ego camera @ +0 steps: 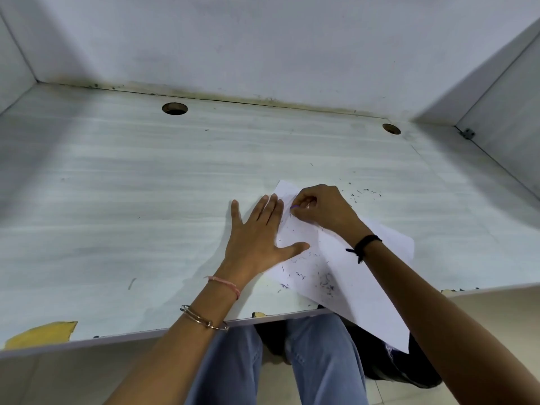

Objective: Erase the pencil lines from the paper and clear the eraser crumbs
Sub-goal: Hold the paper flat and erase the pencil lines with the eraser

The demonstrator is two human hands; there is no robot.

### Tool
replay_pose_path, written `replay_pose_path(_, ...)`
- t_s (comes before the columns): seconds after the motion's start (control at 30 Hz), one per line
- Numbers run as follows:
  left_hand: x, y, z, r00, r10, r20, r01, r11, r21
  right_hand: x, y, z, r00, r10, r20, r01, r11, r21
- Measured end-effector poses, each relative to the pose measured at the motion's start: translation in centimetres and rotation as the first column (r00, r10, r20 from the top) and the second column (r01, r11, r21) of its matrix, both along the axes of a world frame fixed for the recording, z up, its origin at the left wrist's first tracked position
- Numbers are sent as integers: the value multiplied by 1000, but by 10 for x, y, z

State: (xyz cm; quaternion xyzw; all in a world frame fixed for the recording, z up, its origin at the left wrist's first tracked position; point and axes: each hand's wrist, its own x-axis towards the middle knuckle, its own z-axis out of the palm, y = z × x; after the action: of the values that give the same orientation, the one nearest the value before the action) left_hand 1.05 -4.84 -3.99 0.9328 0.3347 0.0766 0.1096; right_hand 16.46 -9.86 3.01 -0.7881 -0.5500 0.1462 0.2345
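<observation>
A white sheet of paper (pixel 344 276) lies tilted on the desk, its near corner hanging past the front edge. My left hand (pixel 257 235) lies flat with fingers spread on the paper's left edge, pinning it. My right hand (pixel 318 207) is closed around a small purple eraser (pixel 294 206), pressed to the paper near its far corner; only the eraser's tip shows. Dark eraser crumbs (pixel 324 282) are scattered over the lower part of the sheet. More crumbs (pixel 362 192) lie on the desk to the right of my right hand.
The pale wood-grain desk (pixel 146 200) has two round cable holes (pixel 174 108) (pixel 391 128) near the back wall. Partition walls close it in on the left, back and right. The front edge has chipped yellow patches (pixel 41 334). My knees in jeans show below it.
</observation>
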Motion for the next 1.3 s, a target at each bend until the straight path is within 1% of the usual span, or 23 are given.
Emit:
replay_pose_path(0.03,0,0,-1,1000,1,2,-1,1000,3,-3,1,-1,1000,-10,5,9,1000,13)
replay_pose_path(0.07,0,0,-1,1000,-1,7,1,1000,7,-7,-1,-4,1000,30,2,-30,1000,1)
replay_pose_path(0.13,0,0,-2,1000,1,18,-1,1000,16,-18,-10,-4,989,138,-55,-142,986,-83)
replay_pose_path(0.17,0,0,-1,1000,4,16,-4,1000,17,-19,-12,-3,985,154,-83,-163,980,-112)
replay_pose_path(0.2,0,0,0,1000,4,9,-4,1000,11,-15,-11,-2,988,129,-81,-137,984,-109)
replay_pose_path(0.3,0,-1,1,1000,1,0,-1,1000,5,3,-1,-2,998,-48,-36,47,999,-19)
replay_pose_path(0.33,-1,-1,1,1000,-2,0,2,1000,5,6,0,-3,996,-77,-41,76,997,-11)
replay_pose_path(0.4,-1,-1,2,1000,-4,-1,4,1000,-9,7,-4,-8,996,-70,-63,69,997,-21)
replay_pose_path(0.47,-1,-1,3,1000,17,19,-16,999,-38,8,-15,-10,988,-74,-132,75,997,-1)
replay_pose_path(0.53,2,-3,6,998,44,37,-43,998,-43,13,-26,-12,968,-99,-232,114,992,52)
replay_pose_path(0.6,6,-4,8,997,59,44,-59,998,-10,16,-33,-13,949,-108,-296,140,986,89)
replay_pose_path(0.63,8,-5,8,996,65,55,-66,998,17,17,-35,-14,946,-110,-304,146,984,99)
replay_pose_path(0.7,13,-5,6,994,72,80,-78,994,71,17,-33,-15,952,-106,-288,142,984,110)
replay_pose_path(0.77,15,-5,2,995,65,80,-71,995,71,14,-29,-13,964,-96,-250,120,989,84)
replay_pose_path(0.9,16,-4,-2,999,43,7,-43,997,56,4,-23,-13,997,21,-74,-20,1000,10)
replay_pose_path(0.97,17,-3,-1,999,40,-11,-39,999,31,9,-16,-11,1000,11,-18,-11,1000,13)
replay_pose_path(1.03,17,-3,-2,999,39,-24,-38,999,15,16,-9,-6,997,-78,13,78,997,25)
replay_pose_path(1.07,17,-3,-3,999,40,-29,-40,999,28,16,-7,-5,995,-96,26,95,995,20)
replay_pose_path(1.1,17,-3,-4,999,42,-30,-41,998,41,14,-6,-4,997,-75,32,75,997,5)
replay_pose_path(1.2,18,-2,-6,999,46,-19,-45,998,42,1,-12,-1,996,88,18,-86,994,-70)
replay_pose_path(1.23,18,-2,-6,999,45,-21,-45,998,38,3,-11,-1,995,96,28,-93,993,-74)
replay_pose_path(1.3,18,-2,-3,999,37,-30,-36,999,30,13,-6,0,998,5,60,-4,1000,-19)
